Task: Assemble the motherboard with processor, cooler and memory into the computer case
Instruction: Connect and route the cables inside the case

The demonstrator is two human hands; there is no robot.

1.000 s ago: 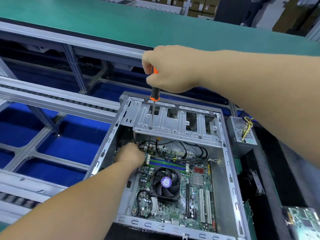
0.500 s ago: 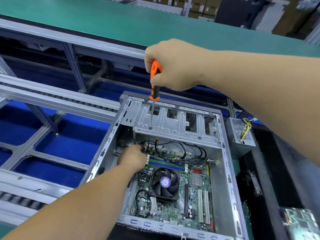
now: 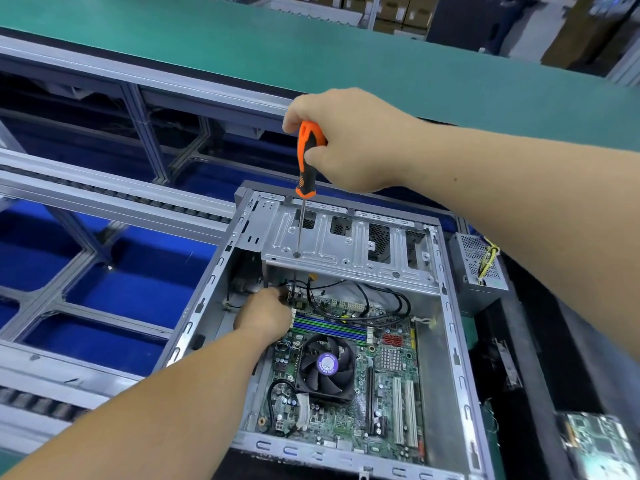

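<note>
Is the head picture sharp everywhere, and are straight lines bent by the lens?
Head view: the motherboard and the screwdriver in the right hand are sharp; the spare board at the lower right corner is smeared; the conveyor rails and the case rim bow, as with a wide lens; light is even, without hard shadows.

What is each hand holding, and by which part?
The right hand grips the screwdriver by its handle. Whether the left hand holds anything cannot be told.
</note>
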